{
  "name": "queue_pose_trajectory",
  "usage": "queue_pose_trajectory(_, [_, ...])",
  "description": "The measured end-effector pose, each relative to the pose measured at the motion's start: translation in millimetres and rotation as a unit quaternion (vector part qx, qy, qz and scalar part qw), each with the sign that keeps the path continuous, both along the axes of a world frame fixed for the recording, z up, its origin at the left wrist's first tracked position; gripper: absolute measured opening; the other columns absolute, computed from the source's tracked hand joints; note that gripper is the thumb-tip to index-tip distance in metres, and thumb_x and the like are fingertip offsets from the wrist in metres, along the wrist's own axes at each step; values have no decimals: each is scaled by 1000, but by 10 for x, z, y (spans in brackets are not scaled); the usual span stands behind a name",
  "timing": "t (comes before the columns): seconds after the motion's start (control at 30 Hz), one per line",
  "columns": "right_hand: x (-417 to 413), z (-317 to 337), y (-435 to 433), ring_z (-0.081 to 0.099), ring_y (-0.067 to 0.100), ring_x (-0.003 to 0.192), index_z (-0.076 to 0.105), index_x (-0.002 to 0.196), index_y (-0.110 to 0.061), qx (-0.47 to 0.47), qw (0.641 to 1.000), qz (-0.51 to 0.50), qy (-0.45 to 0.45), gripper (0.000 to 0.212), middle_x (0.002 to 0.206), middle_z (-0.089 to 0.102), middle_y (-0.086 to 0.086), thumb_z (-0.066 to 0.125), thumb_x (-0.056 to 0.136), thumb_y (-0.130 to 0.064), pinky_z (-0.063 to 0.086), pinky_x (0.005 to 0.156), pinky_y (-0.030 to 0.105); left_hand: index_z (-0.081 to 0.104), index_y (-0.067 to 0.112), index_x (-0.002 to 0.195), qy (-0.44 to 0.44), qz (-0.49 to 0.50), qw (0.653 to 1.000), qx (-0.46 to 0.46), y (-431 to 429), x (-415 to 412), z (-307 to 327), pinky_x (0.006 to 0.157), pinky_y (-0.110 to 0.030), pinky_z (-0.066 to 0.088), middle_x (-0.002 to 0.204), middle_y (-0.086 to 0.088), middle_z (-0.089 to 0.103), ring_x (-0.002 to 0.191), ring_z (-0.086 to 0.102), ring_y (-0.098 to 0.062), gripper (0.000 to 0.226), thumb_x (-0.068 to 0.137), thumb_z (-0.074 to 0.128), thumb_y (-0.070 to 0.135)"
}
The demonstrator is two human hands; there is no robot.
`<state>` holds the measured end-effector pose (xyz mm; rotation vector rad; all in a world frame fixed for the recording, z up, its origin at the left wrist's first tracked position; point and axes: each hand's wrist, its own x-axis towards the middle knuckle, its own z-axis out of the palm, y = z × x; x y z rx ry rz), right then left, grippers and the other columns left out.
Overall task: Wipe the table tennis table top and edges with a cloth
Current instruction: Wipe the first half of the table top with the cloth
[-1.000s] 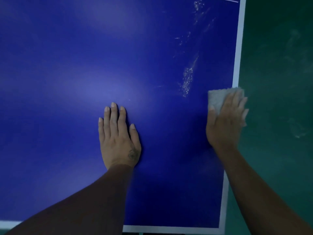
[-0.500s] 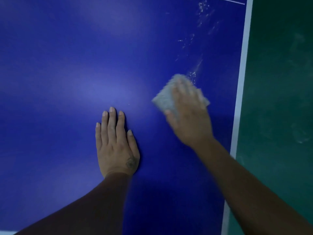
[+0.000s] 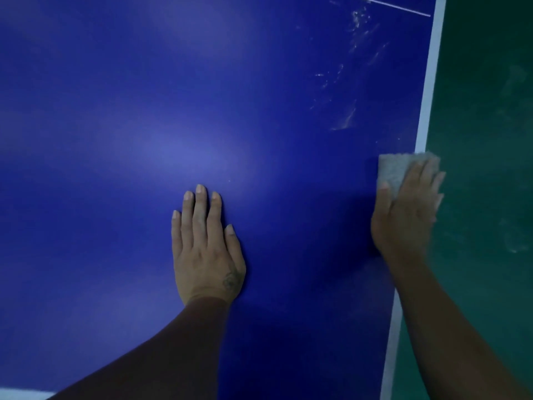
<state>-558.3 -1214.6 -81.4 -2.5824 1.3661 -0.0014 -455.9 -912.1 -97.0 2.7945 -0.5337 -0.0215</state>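
Head view looked down on the blue table top [image 3: 115,111]. On it the left hand [image 3: 206,249] lay flat, fingers straight and close together, holding nothing and resting on the surface. To its right and farther up, pale smears [image 3: 346,119] marked the blue. Right again, the grey cloth [image 3: 395,168] sat across the white edge line [image 3: 427,90], partly out over the rim. The right hand [image 3: 403,215] lay on it with fingers stretched over the fabric, pressing rather than curling round it, though the outer fingers were blurred. Beyond the rim lay the green floor [image 3: 484,140].

The step looked like a stroke ending at the side edge. Doing it well probably meant keeping even, flat pressure on the cloth and carrying it right off the rim so that dirt left the table. Overlapping passes could then work up toward the smears, with the other palm as a brace.

Counted: two hands, one cloth, one table, one scattered patch of smears.
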Motion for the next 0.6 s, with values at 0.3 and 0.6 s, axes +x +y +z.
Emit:
queue_pose_trajectory(0.3, [-61, -76, 949, 15, 30, 167, 26, 170, -9, 0, 926, 376, -26, 68, 180, 17, 7, 44, 112, -40, 18, 133, 58, 32, 13, 169, -5, 93, 996, -2, -1, -16, -4, 137, -47, 10, 180, 0, 23, 168, 11, -20, 62, 111, 41, 35])
queue_pose_trajectory(0.6, [1131, -36, 1251, 4, 27, 168, 17, 172, -14, 9, 979, 197, -41, 67, 182, 6, 6, 30, 113, -42, 8, 136, 52, 29, 11, 170, -14, 142, 990, 12, -22, -14, -56, 137, -50, 9, 180, -4, 22, 169, 11, -24, 64, 111, 40, 35])
